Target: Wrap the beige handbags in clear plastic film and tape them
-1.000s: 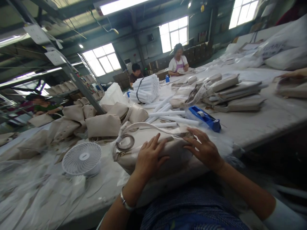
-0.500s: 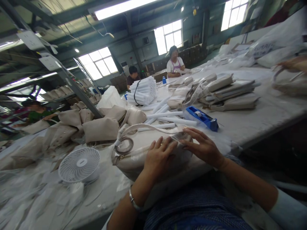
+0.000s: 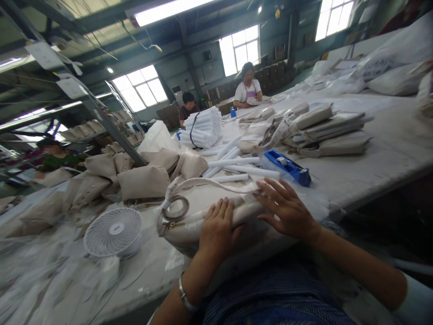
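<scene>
A long white surface (image 3: 389, 153) runs away from the person, and two other people (image 3: 250, 94) are seated at its far end. On its left side lies a loose heap of beige bags (image 3: 142, 180). Toward the right there is a lower stack of flat bags (image 3: 333, 131), well apart from the heap. Between them stands a tied bundle of white rolls (image 3: 203, 128), with several loose rolls (image 3: 237, 161) scattered in front of it.

At the near edge, straight before the person, a cream bag (image 3: 184, 225) lies on its side. Its long strap (image 3: 209, 182) arches over the top, and part of it appears to be covered in clear film. A small white fan (image 3: 113, 232) sits just left of the bag, face up and tilted. A blue tape dispenser (image 3: 287, 167) lies just beyond the bag's right end, near the loose rolls.

The left hand (image 3: 216, 232) rests palm down on the middle of the bag, with its fingers (image 3: 221, 210) stretched flat and close together, gripping nothing. The right hand (image 3: 287, 210) lies on the bag's right end, its fingers (image 3: 267, 198) spread apart and pressed on the top edge, also closed on nothing. A metal ring (image 3: 176, 208) on the strap lies at the bag's left end. A thin bracelet (image 3: 184, 295) circles the left wrist.
</scene>
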Motion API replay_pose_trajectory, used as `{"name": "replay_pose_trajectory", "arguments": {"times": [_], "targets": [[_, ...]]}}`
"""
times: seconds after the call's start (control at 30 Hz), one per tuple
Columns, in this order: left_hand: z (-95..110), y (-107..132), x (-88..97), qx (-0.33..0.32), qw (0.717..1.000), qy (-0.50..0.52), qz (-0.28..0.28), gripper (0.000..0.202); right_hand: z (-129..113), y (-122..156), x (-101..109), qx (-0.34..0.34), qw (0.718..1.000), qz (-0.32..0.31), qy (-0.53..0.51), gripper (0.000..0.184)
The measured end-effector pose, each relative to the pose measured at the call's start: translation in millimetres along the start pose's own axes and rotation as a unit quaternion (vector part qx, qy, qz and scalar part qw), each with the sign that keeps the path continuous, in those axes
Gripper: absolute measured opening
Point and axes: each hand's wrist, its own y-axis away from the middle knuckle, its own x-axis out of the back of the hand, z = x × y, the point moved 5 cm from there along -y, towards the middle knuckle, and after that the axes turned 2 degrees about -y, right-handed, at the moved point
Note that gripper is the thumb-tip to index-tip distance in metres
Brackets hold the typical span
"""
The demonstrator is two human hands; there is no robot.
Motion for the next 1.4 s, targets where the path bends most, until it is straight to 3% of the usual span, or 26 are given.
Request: {"name": "replay_pose_trajectory", "arguments": {"times": [0.17,0.37,0.47,0.63,0.87,0.97,1.1,1.17,1.23,1.27,1.33,1.4], "targets": [[3.2,6.3,4.4,0.005,1.000,-0.021,-0.005,0.075,-27.9,-17.9,-13.5,0.074,0.996,-0.041,-0.029,0.066],[-38.0,42.3,15.4,0.083,0.994,-0.068,-0.011,0.077,-28.2,-17.1,-33.1,0.074,0.993,-0.066,-0.062,0.065],[-45.6,55.7,12.4,0.084,0.994,-0.066,0.000,0.070,-35.5,-22.3,-34.2,0.069,0.992,-0.069,-0.079,0.068],[-47.1,53.7,14.0,0.077,0.996,-0.054,0.000,0.071,-57.1,-35.5,-49.6,0.092,0.982,-0.102,-0.127,0.069],[-62.1,53.7,15.8,0.078,0.996,-0.040,-0.007,0.071,-54.1,-46.9,-66.9,0.068,0.980,-0.141,-0.126,0.061],[-67.8,54.5,12.2,0.084,0.996,-0.029,-0.011,0.074,-52.7,-46.6,-60.5,0.063,0.985,-0.117,-0.109,0.058],[-70.9,51.7,14.2,0.077,0.997,-0.019,-0.006,0.074,-42.7,-23.1,-40.4,0.052,0.992,-0.017,-0.116,0.056],[-72.3,47.1,15.6,0.081,0.997,-0.012,-0.001,0.068,-25.3,-3.8,-32.7,-0.024,0.989,0.052,-0.136,0.053],[-76.0,39.4,14.3,0.094,0.996,-0.003,0.004,0.061,1.2,17.3,-34.9,-0.176,0.966,0.099,-0.161,0.051],[-79.2,34.3,12.1,0.102,0.995,0.003,0.006,0.058,15.3,28.1,-41.0,-0.267,0.941,0.106,-0.181,0.055],[-89.2,21.9,3.6,0.118,0.993,0.017,0.010,0.054,37.2,46.1,-62.6,-0.425,0.864,0.078,-0.258,0.076],[-103.5,8.2,-10.4,0.134,0.990,0.031,0.004,0.051,46.4,54.5,-89.1,-0.518,0.774,0.017,-0.364,0.089]]}}
